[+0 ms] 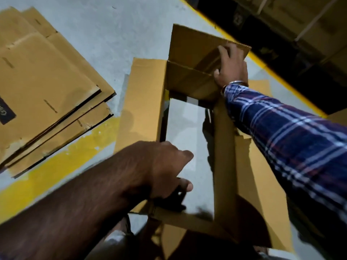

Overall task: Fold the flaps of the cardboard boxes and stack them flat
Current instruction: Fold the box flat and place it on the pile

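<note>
An open brown cardboard box (224,147) stands on the floor in front of me, and I see the grey floor straight through it. Its left flap (144,94) is spread outward. The far flap (191,44) stands up at the back. My right hand (231,66), in a plaid sleeve, grips the right end of that far flap, fingers over its edge and thumb below. My left hand (163,166) curls over the box's near left corner and holds the near wall. A stack of flattened boxes (47,77) lies on the floor to the left.
A yellow painted line (56,166) crosses the grey floor under the stack's corner, and another runs along the right by dark racking (300,34) holding cartons. More flat cardboard (262,175) lies under the box on the right.
</note>
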A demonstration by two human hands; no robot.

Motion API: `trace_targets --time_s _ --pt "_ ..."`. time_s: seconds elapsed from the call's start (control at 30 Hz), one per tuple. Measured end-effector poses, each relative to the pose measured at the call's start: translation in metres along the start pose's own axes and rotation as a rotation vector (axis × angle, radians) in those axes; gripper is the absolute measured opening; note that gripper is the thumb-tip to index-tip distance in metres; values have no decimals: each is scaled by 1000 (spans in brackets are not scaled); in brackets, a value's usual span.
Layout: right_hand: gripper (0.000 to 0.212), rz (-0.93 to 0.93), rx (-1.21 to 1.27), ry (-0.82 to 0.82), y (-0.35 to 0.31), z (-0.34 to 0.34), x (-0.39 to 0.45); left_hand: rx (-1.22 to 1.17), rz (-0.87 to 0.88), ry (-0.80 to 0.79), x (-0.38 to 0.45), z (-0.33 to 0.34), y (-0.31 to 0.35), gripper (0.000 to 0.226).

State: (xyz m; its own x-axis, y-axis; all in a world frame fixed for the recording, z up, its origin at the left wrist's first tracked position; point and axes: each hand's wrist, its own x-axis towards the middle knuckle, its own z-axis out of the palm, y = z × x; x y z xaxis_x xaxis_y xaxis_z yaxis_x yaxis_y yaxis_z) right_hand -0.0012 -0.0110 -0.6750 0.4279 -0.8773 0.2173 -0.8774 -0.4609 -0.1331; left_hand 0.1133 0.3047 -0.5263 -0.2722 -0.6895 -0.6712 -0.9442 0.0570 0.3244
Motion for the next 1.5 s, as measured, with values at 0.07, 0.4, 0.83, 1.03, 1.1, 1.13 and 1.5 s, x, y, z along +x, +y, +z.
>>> trace_targets --time_s 0.07,0.4,0.83,1.03,1.1,1.13,1.5 --pt "74 40 -7 -177 8 16 19 27 2 8 -3 3 -7 66" --pt "66 136 7 -484 14 94 19 0 23 268 -9 33 -36 80" --pt "104 76 65 -643 26 72 -16 107 -51 67 -18 6 -13 71" --pt "70 14 209 -694 1 41 -134 -21 -94 5 -26 -9 -9 75" --pt "67 4 284 -888 -19 23 -187 -35 -111 -9 -28 -11 -7 77" --pt "69 -36 290 -1001 -31 11 -216 -32 -126 -13 -29 -11 -5 78" --pt "56 -16 121 -1038 -134 -42 -415 -92 -165 93 -46 -4 -1 79"
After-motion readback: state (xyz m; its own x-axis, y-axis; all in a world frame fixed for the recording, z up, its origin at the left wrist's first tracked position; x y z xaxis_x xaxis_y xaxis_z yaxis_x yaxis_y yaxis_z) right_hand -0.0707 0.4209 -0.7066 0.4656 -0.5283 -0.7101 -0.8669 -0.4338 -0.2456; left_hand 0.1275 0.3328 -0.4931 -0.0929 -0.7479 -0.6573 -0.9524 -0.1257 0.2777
